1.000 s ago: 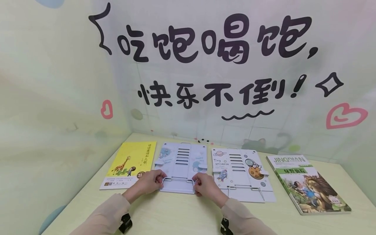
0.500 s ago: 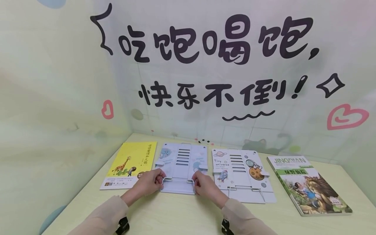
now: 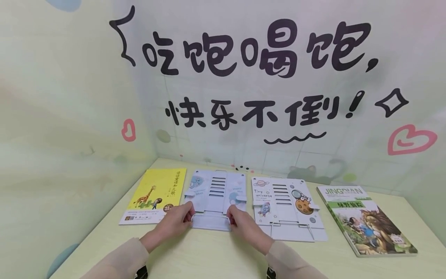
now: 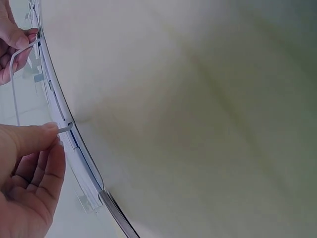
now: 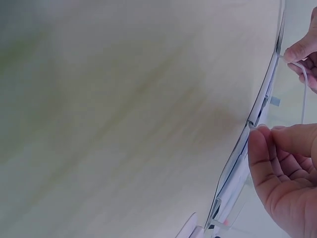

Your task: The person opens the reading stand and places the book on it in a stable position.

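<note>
A pale blue book stand with a slotted middle lies flat on the table, its front ledge towards me. My left hand pinches one side of the stand's bent wire support between thumb and fingers. On the other side, my right hand pinches the same wire. In the left wrist view, the wire stands out from the stand's edge, with the right hand at its far end. From the right wrist view, the right fingertips sit right at the wire's joint with the stand.
Right of the held stand lies a second book stand with space drawings, its wire folded forward. A yellow giraffe book is at the left. A thick green-and-white book lies at the right, near the table's side edge. A printed backdrop rises behind.
The wire's crossbar has swung towards me, lower in the head view, with both hands still pinching its sides. The stands and books stay in place.
</note>
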A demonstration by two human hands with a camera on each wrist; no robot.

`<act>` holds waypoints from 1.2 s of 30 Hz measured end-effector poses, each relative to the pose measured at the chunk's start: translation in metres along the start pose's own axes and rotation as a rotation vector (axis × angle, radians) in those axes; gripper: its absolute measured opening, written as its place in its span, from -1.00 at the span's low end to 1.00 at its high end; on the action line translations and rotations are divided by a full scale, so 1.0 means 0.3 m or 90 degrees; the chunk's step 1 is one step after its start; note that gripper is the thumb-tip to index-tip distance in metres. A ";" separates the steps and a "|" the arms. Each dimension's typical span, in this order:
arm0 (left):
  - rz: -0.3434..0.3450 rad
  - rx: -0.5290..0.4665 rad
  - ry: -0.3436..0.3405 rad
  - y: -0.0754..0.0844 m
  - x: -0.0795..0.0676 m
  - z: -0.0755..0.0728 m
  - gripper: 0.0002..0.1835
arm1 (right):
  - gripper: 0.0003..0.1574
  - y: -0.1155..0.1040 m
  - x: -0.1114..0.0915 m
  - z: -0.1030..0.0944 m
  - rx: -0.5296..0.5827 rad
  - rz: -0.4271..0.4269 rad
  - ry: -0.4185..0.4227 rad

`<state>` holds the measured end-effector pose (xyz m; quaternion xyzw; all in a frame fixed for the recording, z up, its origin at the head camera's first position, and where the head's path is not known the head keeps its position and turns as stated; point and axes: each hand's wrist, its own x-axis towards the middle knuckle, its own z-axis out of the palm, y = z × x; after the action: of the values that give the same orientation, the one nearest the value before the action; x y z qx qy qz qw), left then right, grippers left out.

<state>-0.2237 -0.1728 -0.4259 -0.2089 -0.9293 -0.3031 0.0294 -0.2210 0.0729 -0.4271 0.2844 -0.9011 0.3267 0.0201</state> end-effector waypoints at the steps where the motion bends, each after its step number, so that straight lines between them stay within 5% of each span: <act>1: 0.011 0.002 0.000 -0.002 -0.003 0.000 -0.72 | -0.68 -0.001 -0.003 0.002 -0.005 -0.002 0.000; 16: 0.084 0.114 0.042 0.001 -0.020 0.010 -0.66 | -0.64 -0.018 -0.015 0.006 -0.148 -0.079 0.009; 20: 0.096 0.088 0.003 -0.004 -0.012 -0.005 -0.69 | -0.69 -0.005 -0.016 -0.007 -0.071 -0.061 -0.006; 24: 0.081 -0.027 -0.109 -0.028 0.015 -0.054 -0.77 | -0.78 0.022 -0.003 -0.056 0.098 0.022 -0.019; 27: 0.029 -0.099 -0.123 -0.056 0.049 -0.093 -0.82 | -0.78 0.053 0.023 -0.104 0.197 0.120 0.037; 32: -0.126 -0.175 0.011 -0.106 0.127 -0.120 -0.88 | -0.83 0.113 0.069 -0.159 0.232 0.242 0.151; 36: -0.231 -0.196 0.077 -0.136 0.176 -0.110 -0.83 | -0.81 0.141 0.101 -0.166 0.195 0.274 0.163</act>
<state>-0.2909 -0.2019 -0.4121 -0.0220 -0.8911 -0.4532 -0.0020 -0.2761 0.1141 -0.4056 0.0431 -0.8709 0.4891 0.0206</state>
